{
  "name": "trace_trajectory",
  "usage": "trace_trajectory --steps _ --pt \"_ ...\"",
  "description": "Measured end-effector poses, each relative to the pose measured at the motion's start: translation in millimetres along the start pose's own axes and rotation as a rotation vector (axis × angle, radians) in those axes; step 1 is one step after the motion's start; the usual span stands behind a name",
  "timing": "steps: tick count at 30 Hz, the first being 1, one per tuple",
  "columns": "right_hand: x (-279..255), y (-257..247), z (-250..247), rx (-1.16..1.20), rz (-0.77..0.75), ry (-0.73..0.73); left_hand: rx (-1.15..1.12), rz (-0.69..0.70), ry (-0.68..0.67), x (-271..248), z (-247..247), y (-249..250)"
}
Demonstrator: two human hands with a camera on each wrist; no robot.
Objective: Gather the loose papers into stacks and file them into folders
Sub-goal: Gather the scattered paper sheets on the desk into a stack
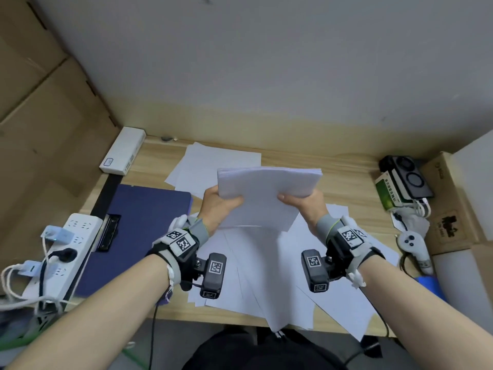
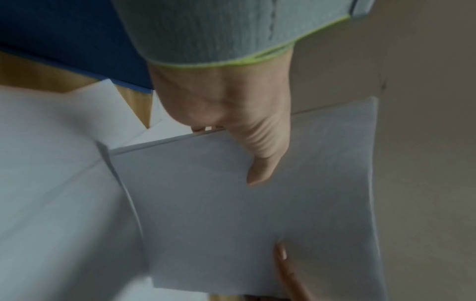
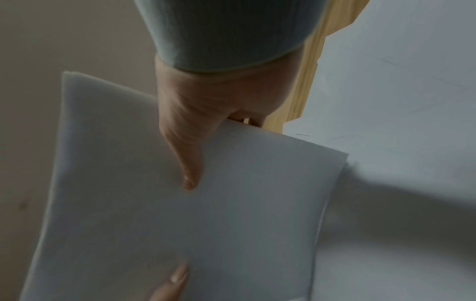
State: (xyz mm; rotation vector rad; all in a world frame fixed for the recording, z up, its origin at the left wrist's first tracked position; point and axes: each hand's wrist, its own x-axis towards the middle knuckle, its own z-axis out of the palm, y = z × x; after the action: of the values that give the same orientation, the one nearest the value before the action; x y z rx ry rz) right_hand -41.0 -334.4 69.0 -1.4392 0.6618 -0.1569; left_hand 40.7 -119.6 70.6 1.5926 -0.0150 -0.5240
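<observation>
A thick stack of white paper (image 1: 262,193) is held tilted above the wooden desk (image 1: 346,180) between both hands. My left hand (image 1: 218,206) grips its left edge, thumb on top and fingers beneath. On the other side my right hand (image 1: 301,202) grips the right edge the same way. The wrist views show the stack (image 2: 247,213) (image 3: 180,213) with a thumb (image 2: 260,163) (image 3: 189,163) lying across it. Loose white sheets (image 1: 266,279) lie fanned on the desk below, and more sheets (image 1: 210,166) lie behind. A dark blue folder (image 1: 138,231) lies shut at the left.
A white power strip (image 1: 61,252) with plugs and cables sits at the front left. A white box (image 1: 122,150) stands at the back left. Chargers, a green box (image 1: 386,193) and a white controller (image 1: 412,244) crowd the right edge. Cardboard boxes (image 1: 40,116) line the left wall.
</observation>
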Motion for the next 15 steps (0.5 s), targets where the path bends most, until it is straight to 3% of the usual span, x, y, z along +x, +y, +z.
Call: trace_trajectory --steps 3,7,12,15 --pt "-8 19 7 -0.127 0.013 -0.003 0.041 -0.053 -0.008 -7 0 -17" --pt "-9 24 13 -0.042 0.020 0.090 -0.007 -0.019 0.035 -8 0 -16" --pt "-15 48 16 -0.080 0.094 0.097 0.018 -0.081 0.034 -12 1 -33" --pt "-15 46 10 0.025 0.075 0.145 0.005 -0.034 0.054 -8 8 -33"
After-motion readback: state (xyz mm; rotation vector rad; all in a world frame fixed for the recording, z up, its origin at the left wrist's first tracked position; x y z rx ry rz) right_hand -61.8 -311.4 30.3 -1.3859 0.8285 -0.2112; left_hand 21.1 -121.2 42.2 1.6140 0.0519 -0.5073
